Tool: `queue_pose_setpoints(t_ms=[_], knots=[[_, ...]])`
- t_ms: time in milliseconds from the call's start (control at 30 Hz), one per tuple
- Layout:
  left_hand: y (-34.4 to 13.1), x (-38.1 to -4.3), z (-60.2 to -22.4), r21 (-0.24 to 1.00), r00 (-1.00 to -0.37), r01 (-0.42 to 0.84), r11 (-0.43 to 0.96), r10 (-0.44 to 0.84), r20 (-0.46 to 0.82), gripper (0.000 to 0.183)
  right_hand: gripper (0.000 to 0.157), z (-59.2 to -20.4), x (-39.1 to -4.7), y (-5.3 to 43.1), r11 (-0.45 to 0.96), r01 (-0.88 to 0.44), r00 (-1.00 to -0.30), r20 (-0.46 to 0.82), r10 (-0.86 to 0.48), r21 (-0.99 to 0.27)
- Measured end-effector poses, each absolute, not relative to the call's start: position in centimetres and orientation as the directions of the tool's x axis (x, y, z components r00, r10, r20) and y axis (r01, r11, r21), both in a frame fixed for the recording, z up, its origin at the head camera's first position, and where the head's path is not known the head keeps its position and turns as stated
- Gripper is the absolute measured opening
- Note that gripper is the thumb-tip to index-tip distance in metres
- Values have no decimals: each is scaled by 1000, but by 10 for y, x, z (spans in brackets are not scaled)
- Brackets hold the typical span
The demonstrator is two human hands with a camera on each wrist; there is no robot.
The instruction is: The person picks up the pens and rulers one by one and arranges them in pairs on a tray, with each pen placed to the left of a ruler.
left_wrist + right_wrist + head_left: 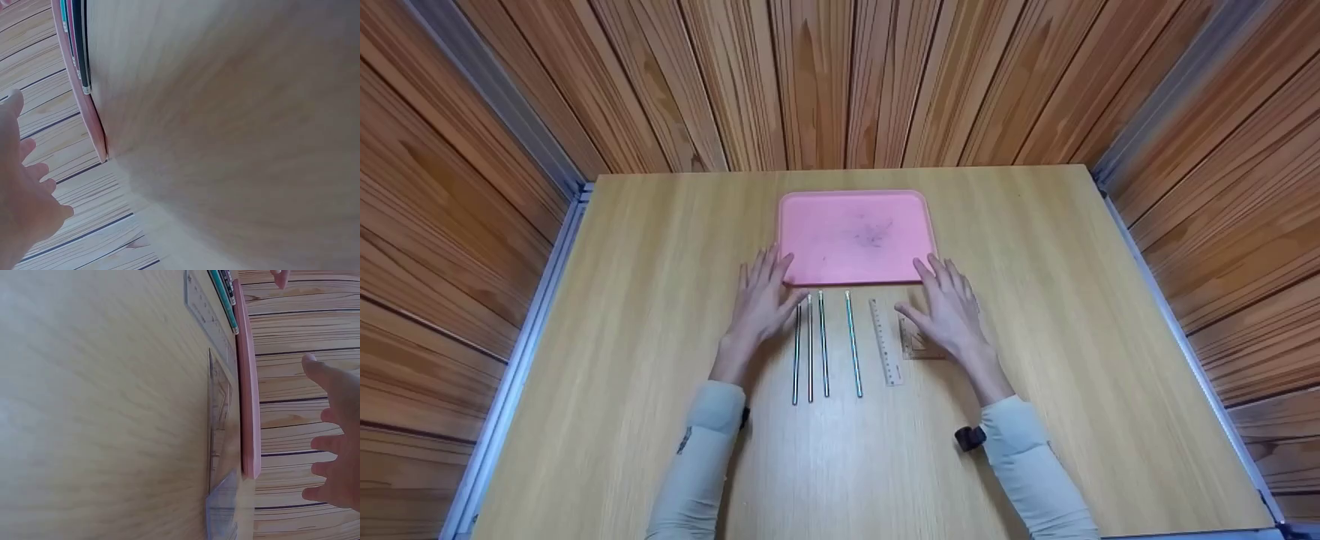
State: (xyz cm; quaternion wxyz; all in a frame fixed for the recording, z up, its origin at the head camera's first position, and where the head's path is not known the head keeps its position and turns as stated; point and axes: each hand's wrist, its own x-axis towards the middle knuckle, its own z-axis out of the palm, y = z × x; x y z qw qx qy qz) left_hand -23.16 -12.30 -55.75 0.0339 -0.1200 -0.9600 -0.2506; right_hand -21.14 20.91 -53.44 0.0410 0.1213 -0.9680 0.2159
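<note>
Pencils [823, 345] lie near tray [840, 217], between left hand [759, 300] and right hand [952, 309].

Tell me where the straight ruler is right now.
In the head view, the straight ruler lies just right of centre on the table, between the rightmost pencil and the clear set square, on the near side of the pink tray.

A person's bare left hand [25, 197] showed at the left edge, fingers spread, before a striped wooden plank wall [50, 138]. Planks separated it from a thin pink tray [93, 121], near slender teal, reddish and dark pencils [81, 50]. A light-brown wooden tabletop [236, 157] filled the right.
</note>
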Motion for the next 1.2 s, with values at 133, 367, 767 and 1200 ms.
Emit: queue_pose_setpoints(t_ms=[133,367,767,1200], knots=[[-123,-234,-557,459,-970,245,854,216,115,75,86,-534,-214,205,880,-263,-964,135,-228,-396],[-125,-233,-560,447,-968,250,859,221,117,77,85,-537,-215,199,891,-280,-959,144,-244,-357],[-128,-244,-570,486,-971,236,841,180,160,64,74,-542,-216,166,851,-383,-923,193,-333,-360],[-129,-248,-567,594,-996,32,803,-20,81,46,67,-544,-208,142,826,-412,-911,163,-378,-384]])
